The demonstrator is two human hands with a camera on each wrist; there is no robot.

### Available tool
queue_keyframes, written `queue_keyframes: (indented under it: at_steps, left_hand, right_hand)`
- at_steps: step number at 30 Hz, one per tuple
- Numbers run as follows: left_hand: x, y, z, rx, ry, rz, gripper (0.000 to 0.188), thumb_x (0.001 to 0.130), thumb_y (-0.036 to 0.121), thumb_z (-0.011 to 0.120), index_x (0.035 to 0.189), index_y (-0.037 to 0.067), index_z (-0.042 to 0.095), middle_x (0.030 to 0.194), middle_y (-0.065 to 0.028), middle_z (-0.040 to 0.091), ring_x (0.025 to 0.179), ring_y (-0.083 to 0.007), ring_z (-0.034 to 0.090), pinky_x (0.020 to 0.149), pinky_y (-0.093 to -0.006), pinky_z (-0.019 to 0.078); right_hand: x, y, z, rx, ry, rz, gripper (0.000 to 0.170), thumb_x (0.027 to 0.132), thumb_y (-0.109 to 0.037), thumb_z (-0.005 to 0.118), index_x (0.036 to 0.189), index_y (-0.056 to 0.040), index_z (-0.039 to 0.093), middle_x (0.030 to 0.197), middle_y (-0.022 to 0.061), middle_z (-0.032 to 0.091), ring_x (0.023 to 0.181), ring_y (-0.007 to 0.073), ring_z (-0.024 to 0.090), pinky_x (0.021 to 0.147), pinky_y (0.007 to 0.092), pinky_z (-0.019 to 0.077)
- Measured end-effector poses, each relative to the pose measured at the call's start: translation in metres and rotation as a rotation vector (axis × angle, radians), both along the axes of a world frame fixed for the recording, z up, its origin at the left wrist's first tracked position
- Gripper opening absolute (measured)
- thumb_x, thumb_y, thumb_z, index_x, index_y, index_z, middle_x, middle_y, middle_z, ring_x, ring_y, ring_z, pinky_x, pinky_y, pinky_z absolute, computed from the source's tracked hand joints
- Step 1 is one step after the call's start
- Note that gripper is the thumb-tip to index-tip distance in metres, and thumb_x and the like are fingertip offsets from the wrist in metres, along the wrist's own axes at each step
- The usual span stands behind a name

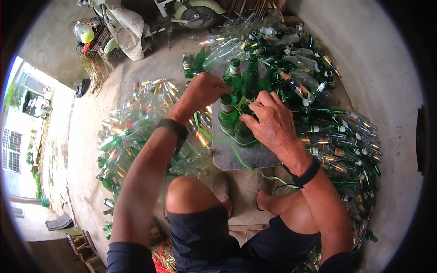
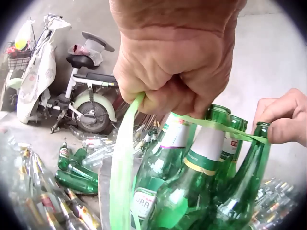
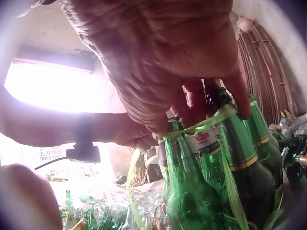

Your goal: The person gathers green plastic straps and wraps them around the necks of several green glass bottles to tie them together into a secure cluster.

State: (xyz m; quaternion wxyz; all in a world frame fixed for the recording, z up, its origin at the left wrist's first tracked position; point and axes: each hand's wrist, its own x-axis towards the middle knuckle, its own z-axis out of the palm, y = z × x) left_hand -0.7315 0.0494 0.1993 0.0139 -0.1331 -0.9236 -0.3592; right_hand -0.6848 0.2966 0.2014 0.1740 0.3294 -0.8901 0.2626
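Note:
A cluster of upright green glass bottles stands on a dark slab before the person's knees. Light green plastic strap runs across the bottle necks, and a second loop circles the bottles lower down. My left hand grips the strap in curled fingers at the left of the necks; a long tail hangs from it. Over the necks on the other side is my right hand, its thumb against one bottle's mouth where the strap passes and its fingers around another neck. Some bottles carry white or green neck labels.
Clear and green bottles lie in a heap on the left and a larger pile on the right. Two green bottles are just beyond the slab. A scooter stands at the back. Red and green strands lie low left.

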Motion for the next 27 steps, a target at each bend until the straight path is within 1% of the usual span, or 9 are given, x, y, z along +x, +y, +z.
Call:
queue_keyframes:
  at_steps: [3, 5, 10, 12, 14, 16, 17, 21, 27]
  left_hand:
    - [0.012, 0.005, -0.006, 0.121, 0.030, 0.117, 0.021, 0.083, 0.019, 0.079, 0.092, 0.001, 0.078, 0.078, -0.0178, 0.073, 0.074, -0.0274, 0.073, 0.071, -0.0368, 0.0562]
    - [0.017, 0.007, -0.004, 0.067, -0.055, 0.239, 0.024, 0.090, 0.018, 0.073, 0.102, -0.002, 0.077, 0.081, -0.0071, 0.072, 0.076, -0.0115, 0.064, 0.071, -0.0310, 0.0526]
    - [0.027, 0.005, -0.007, 0.211, -0.175, 0.230, 0.029, 0.093, 0.022, 0.069, 0.101, -0.006, 0.075, 0.081, -0.0020, 0.069, 0.076, -0.0089, 0.058, 0.069, -0.0303, 0.0495]
    - [0.029, 0.002, -0.017, 0.326, -0.216, 0.219, 0.030, 0.096, 0.024, 0.068, 0.099, -0.005, 0.076, 0.075, 0.0031, 0.062, 0.068, -0.0060, 0.052, 0.059, -0.0282, 0.0425]
    - [0.031, 0.003, -0.024, 0.362, -0.221, 0.225, 0.030, 0.097, 0.025, 0.067, 0.099, -0.003, 0.077, 0.072, 0.0049, 0.058, 0.064, -0.0049, 0.048, 0.055, -0.0268, 0.0374]
    - [0.035, 0.004, -0.026, 0.397, -0.224, 0.230, 0.029, 0.099, 0.025, 0.066, 0.098, -0.002, 0.078, 0.069, 0.0067, 0.054, 0.060, -0.0037, 0.044, 0.052, -0.0254, 0.0322]
    - [0.035, 0.005, -0.026, 0.427, -0.236, 0.254, 0.029, 0.099, 0.025, 0.065, 0.098, -0.001, 0.078, 0.067, 0.0074, 0.051, 0.057, -0.0034, 0.041, 0.050, -0.0254, 0.0287]
    - [0.039, 0.011, -0.026, 0.461, -0.268, 0.351, 0.029, 0.100, 0.025, 0.064, 0.098, 0.000, 0.078, 0.065, 0.0077, 0.049, 0.054, -0.0038, 0.037, 0.048, -0.0261, 0.0257]
    - [0.058, 0.024, -0.023, 0.499, -0.233, 0.337, 0.028, 0.100, 0.025, 0.066, 0.093, 0.000, 0.077, 0.063, 0.0084, 0.047, 0.053, -0.0031, 0.037, 0.047, -0.0254, 0.0246]
  right_hand:
    - [0.000, 0.002, -0.003, -0.008, -0.003, 0.002, 0.024, 0.076, -0.022, 0.084, 0.081, -0.0031, 0.070, 0.097, 0.0084, 0.059, 0.095, 0.0298, 0.060, 0.079, 0.0426, 0.0554]
    - [0.000, 0.005, -0.004, 0.011, 0.001, 0.016, 0.026, 0.075, -0.018, 0.085, 0.090, -0.0026, 0.070, 0.101, 0.0083, 0.058, 0.098, 0.0298, 0.060, 0.083, 0.0415, 0.0553]
    - [0.005, 0.018, 0.002, -0.069, 0.010, 0.041, 0.044, 0.072, -0.010, 0.087, 0.110, -0.0024, 0.066, 0.114, 0.0095, 0.054, 0.108, 0.0318, 0.060, 0.089, 0.0412, 0.0551]
    - [0.006, 0.024, 0.007, -0.062, 0.072, -0.091, 0.053, 0.071, -0.010, 0.088, 0.117, -0.0019, 0.063, 0.116, 0.0108, 0.053, 0.110, 0.0327, 0.058, 0.089, 0.0414, 0.0553]
    - [0.004, 0.033, 0.003, -0.035, 0.064, -0.150, 0.052, 0.075, -0.016, 0.087, 0.116, -0.0008, 0.059, 0.114, 0.0134, 0.057, 0.106, 0.0352, 0.062, 0.085, 0.0428, 0.0562]
    - [0.000, 0.041, -0.009, 0.040, -0.223, -0.216, 0.044, 0.082, -0.024, 0.083, 0.109, -0.0004, 0.058, 0.105, 0.0174, 0.064, 0.098, 0.0387, 0.067, 0.079, 0.0463, 0.0570]
    - [-0.002, 0.042, -0.014, 0.037, -0.289, -0.213, 0.038, 0.086, -0.028, 0.079, 0.101, -0.0016, 0.056, 0.094, 0.0202, 0.069, 0.088, 0.0417, 0.070, 0.073, 0.0499, 0.0565]
    - [-0.009, 0.043, -0.032, -0.002, -0.215, -0.204, 0.036, 0.086, -0.028, 0.079, 0.094, -0.0005, 0.058, 0.087, 0.0205, 0.071, 0.082, 0.0423, 0.070, 0.069, 0.0510, 0.0563]
    - [-0.015, 0.044, -0.035, 0.002, -0.202, -0.262, 0.025, 0.087, -0.020, 0.074, 0.082, 0.0000, 0.059, 0.076, 0.0224, 0.069, 0.075, 0.0440, 0.070, 0.066, 0.0520, 0.0556]
